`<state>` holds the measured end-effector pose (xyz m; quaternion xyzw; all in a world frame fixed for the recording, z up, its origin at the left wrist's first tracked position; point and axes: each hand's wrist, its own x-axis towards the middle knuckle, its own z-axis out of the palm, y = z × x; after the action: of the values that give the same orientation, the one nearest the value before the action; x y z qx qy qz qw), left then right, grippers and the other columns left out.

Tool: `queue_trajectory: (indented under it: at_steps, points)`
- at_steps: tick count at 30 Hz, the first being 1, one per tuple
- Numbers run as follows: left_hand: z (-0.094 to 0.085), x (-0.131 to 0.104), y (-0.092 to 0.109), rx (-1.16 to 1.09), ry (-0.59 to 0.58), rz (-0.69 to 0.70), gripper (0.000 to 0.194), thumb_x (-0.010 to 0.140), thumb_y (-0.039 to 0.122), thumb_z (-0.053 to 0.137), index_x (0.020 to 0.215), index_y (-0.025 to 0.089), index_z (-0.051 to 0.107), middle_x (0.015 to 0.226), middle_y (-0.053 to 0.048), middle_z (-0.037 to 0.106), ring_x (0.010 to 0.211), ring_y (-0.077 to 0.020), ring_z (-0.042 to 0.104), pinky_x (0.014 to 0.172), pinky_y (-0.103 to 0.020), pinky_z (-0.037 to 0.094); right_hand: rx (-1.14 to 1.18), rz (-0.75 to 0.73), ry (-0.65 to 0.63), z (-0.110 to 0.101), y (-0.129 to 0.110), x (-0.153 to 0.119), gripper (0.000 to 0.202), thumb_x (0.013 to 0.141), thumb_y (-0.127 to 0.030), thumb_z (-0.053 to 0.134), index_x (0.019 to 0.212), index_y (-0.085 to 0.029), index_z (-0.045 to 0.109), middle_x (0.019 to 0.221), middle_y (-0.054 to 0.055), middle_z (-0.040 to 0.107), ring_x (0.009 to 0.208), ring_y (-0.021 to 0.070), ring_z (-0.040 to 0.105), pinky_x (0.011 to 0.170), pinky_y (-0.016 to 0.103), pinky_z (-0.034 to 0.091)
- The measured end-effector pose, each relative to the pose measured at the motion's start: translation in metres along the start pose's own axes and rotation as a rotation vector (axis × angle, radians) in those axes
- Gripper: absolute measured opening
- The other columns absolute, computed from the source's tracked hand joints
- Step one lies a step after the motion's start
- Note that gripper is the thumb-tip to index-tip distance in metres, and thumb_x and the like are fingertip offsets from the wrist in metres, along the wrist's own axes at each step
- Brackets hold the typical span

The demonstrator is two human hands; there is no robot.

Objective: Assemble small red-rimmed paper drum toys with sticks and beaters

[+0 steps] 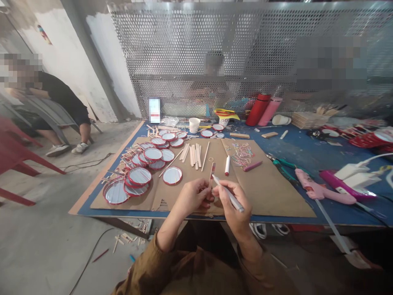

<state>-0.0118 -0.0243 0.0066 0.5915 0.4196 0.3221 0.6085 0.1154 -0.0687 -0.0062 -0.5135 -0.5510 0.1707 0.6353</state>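
My left hand [196,196] pinches a popsicle stick [213,169] upright; its upper part is coloured dark red. In my right hand [233,201] is a white marker [229,193], held like a pen with its tip touching or very near the stick. The marker's white-and-red cap [227,165] or a second marker lies just beyond. Bare popsicle sticks [195,155] lie in a row in front of my hands. A round red-rimmed disc [172,175] rests left of them, beside an overlapping pile of similar discs [139,176].
Cardboard [260,196] covers part of the blue table [276,143]. Rubber bands [242,155] lie right of the sticks. Pliers [281,170] and a pink glue gun [319,190] are farther right. A paper cup [194,125] and red flask [258,110] stand before a perforated metal screen [184,49]. A person [61,98] sits at left.
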Motion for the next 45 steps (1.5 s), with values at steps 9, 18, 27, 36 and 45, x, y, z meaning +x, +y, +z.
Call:
queue_trajectory:
  at_steps: [9,18,27,36,45]
  points:
    - [-0.001,0.001,-0.004,0.025,0.007,-0.023,0.016,0.079,0.033,0.053,0.079,0.017,0.054,0.069,0.000,0.064,0.051,-0.0087,0.058,0.044,-0.017,0.046,-0.017,-0.018,0.051,-0.001,0.003,0.000,0.014,0.087,-0.029,0.055,0.096,-0.019,0.060,0.073,0.002,0.068,0.064,0.0144,0.066,0.062,0.027,0.055]
    - [-0.001,0.001,-0.006,0.029,-0.001,0.018,0.018,0.079,0.035,0.052,0.080,0.017,0.055,0.069,0.000,0.063,0.056,-0.0099,0.060,0.046,-0.017,0.048,-0.077,-0.066,0.083,0.001,0.002,0.002,0.014,0.088,-0.028,0.053,0.096,-0.019,0.060,0.075,0.002,0.069,0.066,0.0150,0.067,0.065,0.028,0.055]
    - [-0.001,0.001,-0.008,0.046,0.003,0.039,0.018,0.079,0.034,0.052,0.081,0.017,0.056,0.069,0.000,0.063,0.053,-0.0096,0.059,0.045,-0.017,0.047,-0.095,-0.067,0.037,0.002,0.003,0.002,0.014,0.087,-0.029,0.056,0.095,-0.019,0.060,0.076,0.003,0.069,0.065,0.0146,0.066,0.062,0.027,0.054]
    - [-0.001,0.001,-0.004,0.034,0.004,0.001,0.017,0.079,0.034,0.053,0.079,0.017,0.054,0.068,0.001,0.063,0.052,-0.0092,0.059,0.045,-0.017,0.047,-0.025,-0.039,0.032,0.001,0.002,0.000,0.013,0.087,-0.028,0.055,0.095,-0.019,0.060,0.072,0.001,0.068,0.061,0.0138,0.065,0.057,0.025,0.054]
    - [0.000,-0.002,0.002,0.019,0.018,-0.006,0.015,0.079,0.031,0.052,0.075,0.017,0.052,0.065,0.002,0.061,0.052,-0.0082,0.058,0.044,-0.015,0.046,-0.044,-0.045,0.041,0.001,-0.001,-0.001,0.012,0.087,-0.027,0.054,0.094,-0.019,0.060,0.072,0.001,0.068,0.063,0.0137,0.065,0.057,0.024,0.054]
